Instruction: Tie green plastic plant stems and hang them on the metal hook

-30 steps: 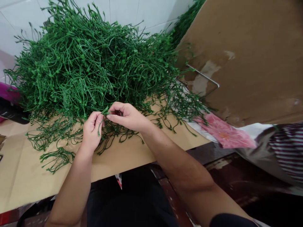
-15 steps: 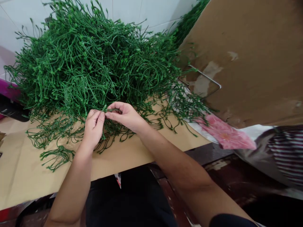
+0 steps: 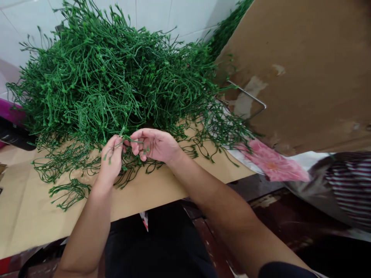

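Note:
At the front of the heap, my left hand (image 3: pixel 112 158) is closed in a pinch on a thin green artificial stem (image 3: pixel 131 141). Small branched tips of this stem stick out over the back of that hand and across to the right. Just beside it, my right hand (image 3: pixel 155 144) is turned with its palm showing, fingers loosely bent and apart, and the stem's tips hang in front of them. Behind both hands rises a big tangled pile of green artificial stems (image 3: pixel 116 77) with budded ends.
Brown cardboard (image 3: pixel 162 189) covers the work surface. A small separate bunch of stems (image 3: pixel 71 191) lies at the left. On the right stand a large cardboard sheet (image 3: pixel 304 77), a bent metal rod (image 3: pixel 249 94) and a pink flowered cloth (image 3: pixel 275 162). A black object (image 3: pixel 16 133) sits far left.
My right hand has let go of its pinch, and its fingers have loosened and turned palm outward. The stem's tips now spread out between the hands. My left hand has shifted slightly left, still pinching.

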`<state>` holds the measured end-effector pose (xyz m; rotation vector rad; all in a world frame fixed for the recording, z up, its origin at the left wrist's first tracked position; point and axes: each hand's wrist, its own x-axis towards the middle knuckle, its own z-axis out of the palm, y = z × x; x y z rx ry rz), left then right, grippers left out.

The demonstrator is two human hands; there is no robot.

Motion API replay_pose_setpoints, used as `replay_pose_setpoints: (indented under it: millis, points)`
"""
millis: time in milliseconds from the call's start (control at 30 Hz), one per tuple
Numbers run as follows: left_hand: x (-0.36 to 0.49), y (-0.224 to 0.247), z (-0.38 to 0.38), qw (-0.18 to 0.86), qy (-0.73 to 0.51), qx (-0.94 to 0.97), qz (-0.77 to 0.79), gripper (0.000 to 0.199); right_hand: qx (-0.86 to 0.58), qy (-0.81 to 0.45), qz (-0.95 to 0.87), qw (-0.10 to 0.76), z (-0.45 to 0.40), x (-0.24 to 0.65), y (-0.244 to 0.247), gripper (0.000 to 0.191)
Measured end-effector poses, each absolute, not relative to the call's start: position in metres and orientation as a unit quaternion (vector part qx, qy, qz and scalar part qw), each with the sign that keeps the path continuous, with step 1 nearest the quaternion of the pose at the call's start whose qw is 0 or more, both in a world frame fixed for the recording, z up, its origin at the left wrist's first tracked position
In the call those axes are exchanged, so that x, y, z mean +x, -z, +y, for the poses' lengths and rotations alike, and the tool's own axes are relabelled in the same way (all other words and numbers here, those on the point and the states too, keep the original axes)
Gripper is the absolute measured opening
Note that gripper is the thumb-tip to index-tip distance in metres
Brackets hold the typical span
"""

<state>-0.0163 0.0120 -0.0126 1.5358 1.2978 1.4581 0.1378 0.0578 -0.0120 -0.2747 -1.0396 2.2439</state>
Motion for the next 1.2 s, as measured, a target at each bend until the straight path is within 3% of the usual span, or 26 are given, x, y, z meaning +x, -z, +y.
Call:
replay_pose_setpoints:
  millis: [67, 267, 500, 700, 867, 967, 1200]
  points:
    - [-0.017, 0.013, 0.012, 0.32, -0.552, 0.593, 0.491, 0.044, -0.091, -0.846, -0.414, 0.325, 0.058, 0.137, 0.014, 0.018]
    - [-0.013, 0.008, 0.009, 0.28, -0.532, 0.631, 0.491, 0.045, -0.161, -0.776, -0.446, 0.416, 0.05, 0.123, 0.013, 0.036]
    - [-0.016, 0.011, 0.012, 0.208, -0.503, 0.697, 0.467, 0.036, -0.19, -0.723, -0.512, 0.423, 0.045, 0.118, 0.006, 0.044]
    - [-0.015, 0.01, 0.011, 0.233, -0.501, 0.677, 0.486, 0.038, -0.212, -0.693, -0.549, 0.416, 0.049, 0.12, 0.009, 0.036]
    - [-0.015, 0.011, 0.01, 0.208, -0.467, 0.698, 0.503, 0.038, -0.259, -0.648, -0.587, 0.411, 0.049, 0.119, 0.007, 0.011]
    - [-0.016, 0.012, 0.01, 0.195, -0.455, 0.705, 0.507, 0.039, -0.27, -0.558, -0.653, 0.435, 0.046, 0.119, 0.006, 0.003]
    - [-0.018, 0.008, 0.008, 0.222, -0.451, 0.699, 0.508, 0.039, -0.231, -0.37, -0.788, 0.435, 0.044, 0.128, 0.003, 0.012]
